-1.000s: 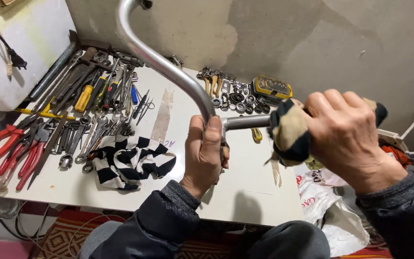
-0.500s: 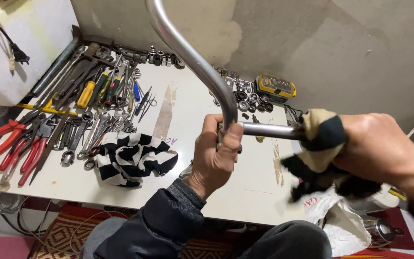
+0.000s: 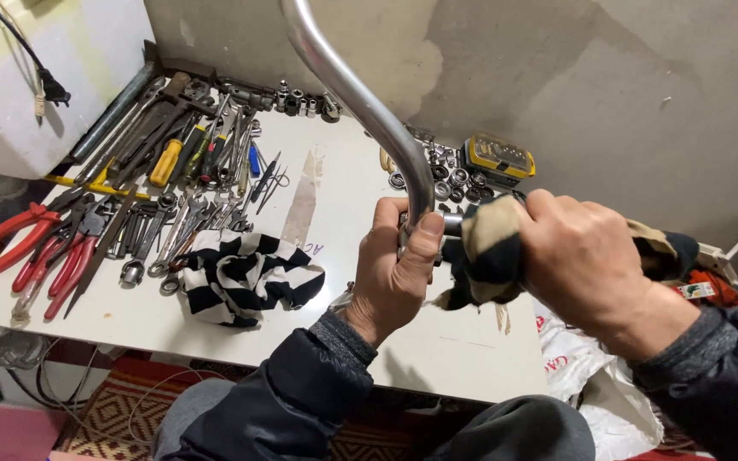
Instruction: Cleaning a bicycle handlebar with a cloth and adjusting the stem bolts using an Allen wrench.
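White table (image 3: 215, 329) fills most of the view, against a grey wall (image 3: 642, 102). Curved chrome tube (image 3: 343, 81) comes down from top centre over the table and bends to run sideways toward the right.

Left hand (image 3: 395, 273) is closed round the tube right at the bend, thumb up along it. Right hand (image 3: 587, 260) is closed round a black-and-tan rag (image 3: 487, 256), which is wrapped over the sideways end of the tube, just beside the left hand. Tube end under the rag is hidden.

Striped black-and-white cloth (image 3: 245, 277) lies bunched on the table, left of the left hand, not touching it. Row of wrenches and screwdrivers (image 3: 172, 188) on the table's left half, red-handled pliers (image 3: 36, 248) at its left edge. Yellow case (image 3: 497, 158) and loose sockets (image 3: 450, 179) sit behind the hands near the wall. White plastic bag (image 3: 591, 384) hangs off the table's right end.
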